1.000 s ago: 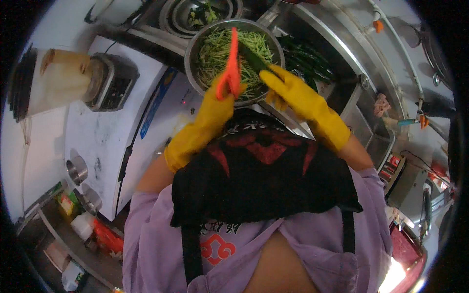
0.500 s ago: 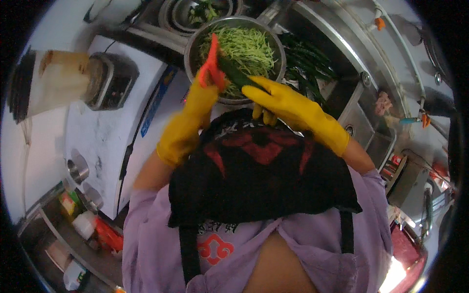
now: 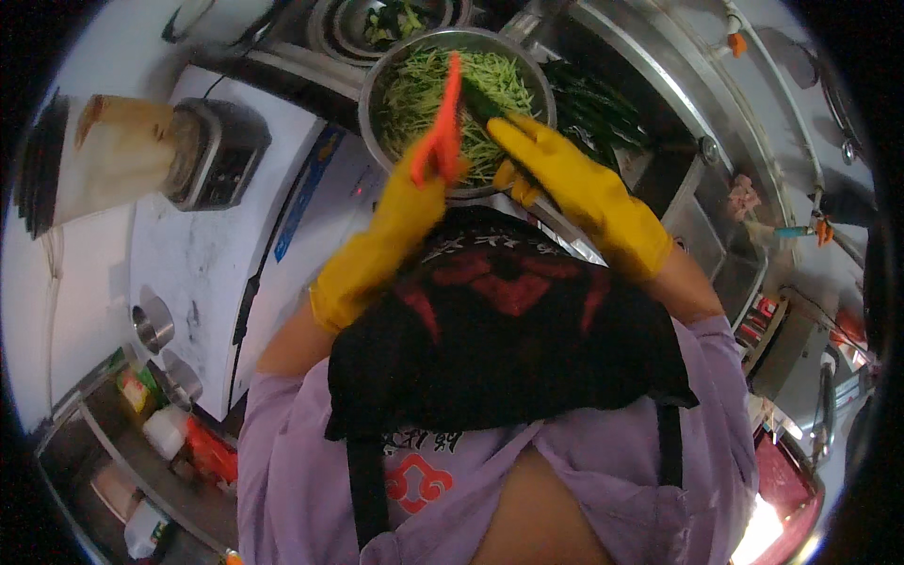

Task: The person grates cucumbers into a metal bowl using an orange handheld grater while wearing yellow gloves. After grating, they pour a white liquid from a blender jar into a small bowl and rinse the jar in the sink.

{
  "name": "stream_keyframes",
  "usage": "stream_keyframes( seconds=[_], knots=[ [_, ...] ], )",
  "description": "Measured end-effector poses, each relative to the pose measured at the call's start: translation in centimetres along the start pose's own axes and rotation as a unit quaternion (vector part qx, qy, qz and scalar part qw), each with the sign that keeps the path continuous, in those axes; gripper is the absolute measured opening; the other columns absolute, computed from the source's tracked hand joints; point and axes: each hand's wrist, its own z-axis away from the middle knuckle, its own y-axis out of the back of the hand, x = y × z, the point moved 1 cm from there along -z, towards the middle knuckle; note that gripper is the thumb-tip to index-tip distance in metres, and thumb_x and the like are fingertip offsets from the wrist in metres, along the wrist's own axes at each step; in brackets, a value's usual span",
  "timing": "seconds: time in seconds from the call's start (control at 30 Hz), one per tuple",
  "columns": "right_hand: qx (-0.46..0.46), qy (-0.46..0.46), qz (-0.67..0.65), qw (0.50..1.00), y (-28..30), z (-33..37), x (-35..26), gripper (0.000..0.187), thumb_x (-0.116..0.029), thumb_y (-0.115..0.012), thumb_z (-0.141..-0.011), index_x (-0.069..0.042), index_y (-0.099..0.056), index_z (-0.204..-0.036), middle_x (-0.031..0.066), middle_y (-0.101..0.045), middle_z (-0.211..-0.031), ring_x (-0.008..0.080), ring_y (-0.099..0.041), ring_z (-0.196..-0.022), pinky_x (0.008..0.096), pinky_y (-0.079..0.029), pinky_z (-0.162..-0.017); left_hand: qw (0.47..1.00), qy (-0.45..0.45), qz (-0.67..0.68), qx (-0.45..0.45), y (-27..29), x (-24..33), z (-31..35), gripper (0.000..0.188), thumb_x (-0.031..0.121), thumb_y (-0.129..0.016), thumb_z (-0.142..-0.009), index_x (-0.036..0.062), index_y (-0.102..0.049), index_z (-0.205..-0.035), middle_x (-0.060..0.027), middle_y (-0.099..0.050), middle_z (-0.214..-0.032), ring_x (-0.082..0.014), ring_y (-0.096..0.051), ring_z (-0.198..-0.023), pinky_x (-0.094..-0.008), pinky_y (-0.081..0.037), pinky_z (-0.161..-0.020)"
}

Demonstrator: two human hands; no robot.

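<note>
Both my hands wear yellow rubber gloves over a wide metal bowl of pale green cucumber shreds. My left hand is closed around the handle of an orange-red hand grater, held upright; its working edge cannot be made out. In my right hand a dark green cucumber lies slanted, its far end beside the grater. The fingers wrap over the cucumber and partly hide it.
Several whole cucumbers lie in the metal sink to the right. Behind the bowl stand nested metal bowls with green pieces inside. A white-topped counter with a blender is on the left.
My left hand with the grater has moved right and slightly forward. The cucumber in my right hand has shifted forward and now sits to the right of the grater.
</note>
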Motion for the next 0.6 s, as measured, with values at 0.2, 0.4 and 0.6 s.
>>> stream_keyframes(
  seconds=[0.2, 0.4, 0.6],
  knots=[
    [0.003, -0.035, -0.047, 0.998, 0.2, -1.6, -0.9, 0.064, -0.051, -0.055, -0.091, -0.009, -0.042, -0.137, 0.0116, -0.064, -0.085, 0.0168, -0.059, -0.066, 0.0288, -0.049, -0.058, 0.998, -0.006, 0.068, -0.016, -0.2, -0.6, 1.3, 0.057, -0.013, -0.048, -0.084, 0.0045, -0.042, -0.138, -0.0098, -0.050, -0.135, -0.0215, -0.048, -0.126, -0.0349, -0.042, -0.103],
    [0.029, 0.041, -0.016, 0.999, 2.6, -2.9, 1.2, 0.058, -0.023, -0.057, -0.095, -0.005, -0.033, -0.145, 0.0112, -0.060, -0.116, 0.0175, -0.059, -0.096, 0.0266, -0.049, -0.087, 0.979, 0.064, 0.194, 0.004, 1.4, 4.2, 1.5, 0.068, -0.009, -0.044, -0.076, 0.0015, -0.034, -0.143, -0.0143, -0.039, -0.147, -0.0316, -0.043, -0.132, -0.0433, -0.037, -0.110],
    [0.044, 0.010, 0.044, 0.998, 3.1, 0.0, 0.7, 0.078, -0.038, -0.062, -0.089, 0.000, -0.026, -0.146, 0.0091, -0.067, -0.096, 0.0168, -0.058, -0.073, 0.0274, -0.049, -0.065, 0.977, 0.038, 0.204, 0.052, 1.7, 2.9, 0.0, 0.069, -0.012, -0.040, -0.075, 0.0027, -0.037, -0.142, -0.0120, -0.043, -0.143, -0.0289, -0.047, -0.128, -0.0382, -0.041, -0.106]
  ],
)
